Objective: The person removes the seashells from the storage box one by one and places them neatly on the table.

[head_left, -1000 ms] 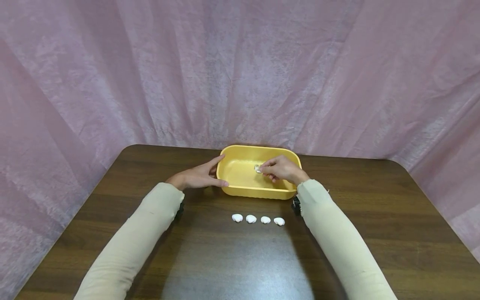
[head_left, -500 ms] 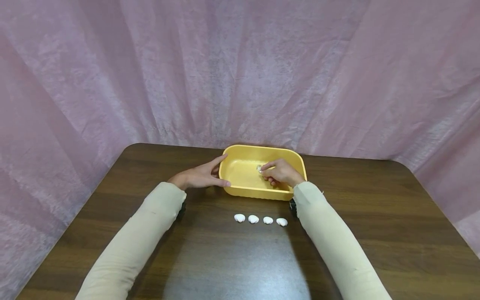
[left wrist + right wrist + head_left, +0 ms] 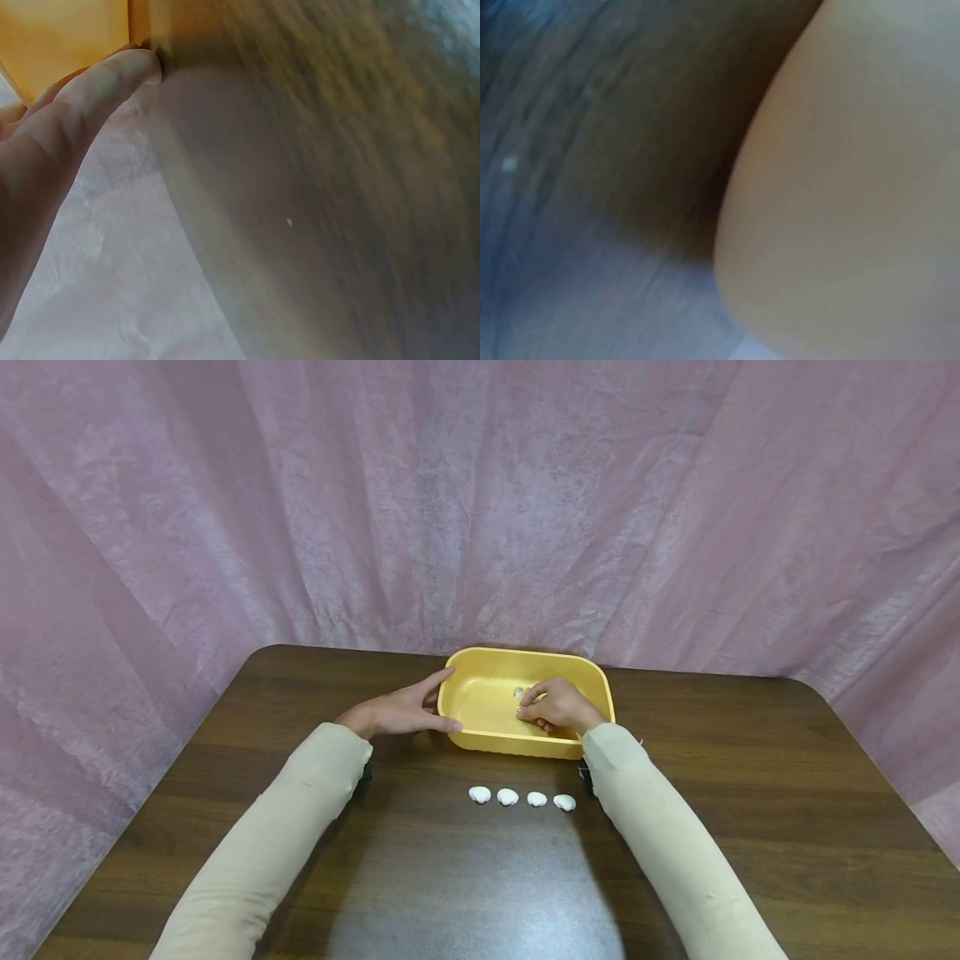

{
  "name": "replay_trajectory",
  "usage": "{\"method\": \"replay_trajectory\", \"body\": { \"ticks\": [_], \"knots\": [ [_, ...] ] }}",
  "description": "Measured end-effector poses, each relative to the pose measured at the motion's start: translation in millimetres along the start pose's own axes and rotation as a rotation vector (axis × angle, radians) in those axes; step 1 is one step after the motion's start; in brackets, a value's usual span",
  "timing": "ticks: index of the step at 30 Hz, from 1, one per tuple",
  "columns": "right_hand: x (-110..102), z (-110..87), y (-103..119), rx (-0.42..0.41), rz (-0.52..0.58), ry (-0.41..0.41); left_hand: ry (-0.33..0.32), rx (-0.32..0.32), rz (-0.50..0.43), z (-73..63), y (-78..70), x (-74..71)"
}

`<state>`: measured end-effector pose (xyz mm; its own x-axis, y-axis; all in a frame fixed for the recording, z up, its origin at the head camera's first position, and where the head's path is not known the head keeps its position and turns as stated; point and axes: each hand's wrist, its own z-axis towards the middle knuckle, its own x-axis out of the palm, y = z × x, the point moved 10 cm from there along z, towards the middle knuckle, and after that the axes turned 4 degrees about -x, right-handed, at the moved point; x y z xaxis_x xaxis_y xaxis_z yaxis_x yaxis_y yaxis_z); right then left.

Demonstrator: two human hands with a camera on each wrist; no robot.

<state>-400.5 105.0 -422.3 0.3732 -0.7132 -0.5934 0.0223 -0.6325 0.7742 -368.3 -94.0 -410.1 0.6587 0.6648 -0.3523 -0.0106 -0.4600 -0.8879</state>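
My left hand holds the left end of a yellow plastic tub, thumb on the near rim and fingers spread along the end wall. A finger against the tub's outside shows in the left wrist view. Reaching over the near right rim, my right hand pinches a small whitish shell close over the tub's floor. Just behind those fingertips lies another small shell. Several white ribbed seashells, among them the leftmost one, form a row on the table in front of the tub.
The dark wood-grain table has rounded far corners. A pink velvet curtain hangs right behind the tub at the table's far edge. Long pale sleeves cover both forearms, and the right sleeve passes beside the shell row.
My right fingertips have drawn slightly toward the near side of the tub, away from the shell now lying behind them. The left hand keeps its hold, and the shell row looks unchanged.
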Motion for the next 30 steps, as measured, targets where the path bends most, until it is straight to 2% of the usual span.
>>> {"method": "replay_trajectory", "body": {
  "ticks": [7,21,30],
  "knots": [
    [0,0.1,1,-0.016,-0.07,0.018,-0.002,0.01,0.006,-0.4,-1.9,-0.3],
    [3,-10.3,8,-0.04,-0.011,0.083,-0.002,0.003,0.01,-0.1,-0.9,0.9],
    [-1,-19.7,17,-0.065,-0.006,0.09,-0.006,-0.011,0.023,-0.8,2.2,-0.1]
  ]
}}
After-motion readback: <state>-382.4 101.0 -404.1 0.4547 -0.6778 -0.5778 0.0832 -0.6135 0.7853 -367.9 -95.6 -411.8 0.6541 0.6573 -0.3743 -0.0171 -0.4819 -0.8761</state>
